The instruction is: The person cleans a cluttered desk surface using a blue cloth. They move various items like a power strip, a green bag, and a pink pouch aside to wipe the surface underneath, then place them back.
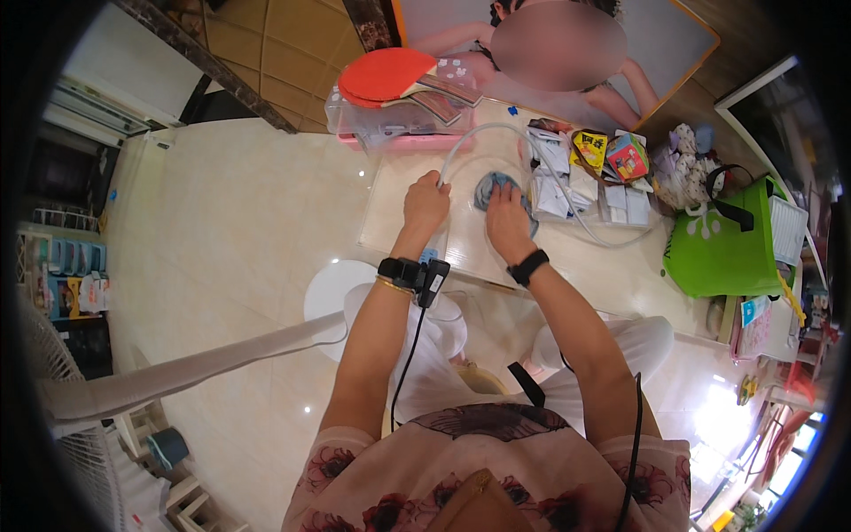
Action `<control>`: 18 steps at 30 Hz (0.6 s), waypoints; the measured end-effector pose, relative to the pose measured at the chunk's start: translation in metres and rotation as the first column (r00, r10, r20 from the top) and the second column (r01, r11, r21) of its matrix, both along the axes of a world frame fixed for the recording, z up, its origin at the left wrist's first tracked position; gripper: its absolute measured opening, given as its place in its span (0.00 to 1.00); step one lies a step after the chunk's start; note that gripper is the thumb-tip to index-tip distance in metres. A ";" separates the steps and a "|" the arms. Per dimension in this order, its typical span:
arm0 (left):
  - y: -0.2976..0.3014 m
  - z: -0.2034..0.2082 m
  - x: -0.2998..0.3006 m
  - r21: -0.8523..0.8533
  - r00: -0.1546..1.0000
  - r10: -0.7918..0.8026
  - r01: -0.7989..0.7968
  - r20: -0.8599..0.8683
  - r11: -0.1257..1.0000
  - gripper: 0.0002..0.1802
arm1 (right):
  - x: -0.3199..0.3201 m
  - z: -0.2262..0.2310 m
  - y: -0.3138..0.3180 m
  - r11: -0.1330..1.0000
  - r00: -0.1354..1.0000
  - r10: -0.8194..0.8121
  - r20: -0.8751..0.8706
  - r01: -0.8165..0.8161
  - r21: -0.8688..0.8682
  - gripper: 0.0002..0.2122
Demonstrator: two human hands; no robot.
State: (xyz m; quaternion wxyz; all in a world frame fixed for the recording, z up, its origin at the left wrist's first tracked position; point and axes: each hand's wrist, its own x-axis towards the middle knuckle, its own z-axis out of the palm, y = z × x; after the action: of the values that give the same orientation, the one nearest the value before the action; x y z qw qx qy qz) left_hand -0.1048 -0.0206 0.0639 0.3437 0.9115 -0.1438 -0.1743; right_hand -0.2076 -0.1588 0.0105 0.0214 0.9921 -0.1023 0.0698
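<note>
A long white cord (496, 127) rises from my left hand (427, 208), whose fingers are closed round it at the left side of the pale table (470, 248). From there it arcs over the tabletop and runs down to the right. My right hand (508, 222) is on a crumpled grey-blue cloth (487, 188) inside that arc, fingers bunched on the fabric. Part of the cloth is hidden under the fingers. Both hands are close together over the table, a short gap between them.
Behind the hands stands a clear and pink plastic box (381, 133) with red table-tennis bats (387, 78) on top. Small packets fill a clear organizer (554, 191) to the right, near a green bag (727, 239). A white round stool (332, 288) stands left of my legs.
</note>
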 end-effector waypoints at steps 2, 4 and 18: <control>-0.009 -0.003 -0.008 0.065 0.995 -0.025 0.019 0.094 0.998 0.13 | -0.033 0.007 0.009 0.999 0.998 0.031 -0.050 -0.029 0.033 0.21; -0.015 -0.006 -0.011 0.105 0.991 -0.041 0.028 0.126 0.994 0.13 | -0.064 0.011 0.015 0.996 0.994 0.021 -0.103 -0.012 0.089 0.23; 0.056 0.026 0.044 -0.270 0.826 -0.143 -0.011 -0.545 0.963 0.23 | -0.087 0.065 0.041 0.961 0.997 0.017 0.080 -0.039 0.275 0.18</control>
State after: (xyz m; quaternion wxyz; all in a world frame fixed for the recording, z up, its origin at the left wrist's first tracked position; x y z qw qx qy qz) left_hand -0.0611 0.0351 0.0900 0.4814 0.7614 -0.0904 -0.4247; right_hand -0.2950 -0.1174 0.0754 -0.1222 0.9833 -0.0976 0.0935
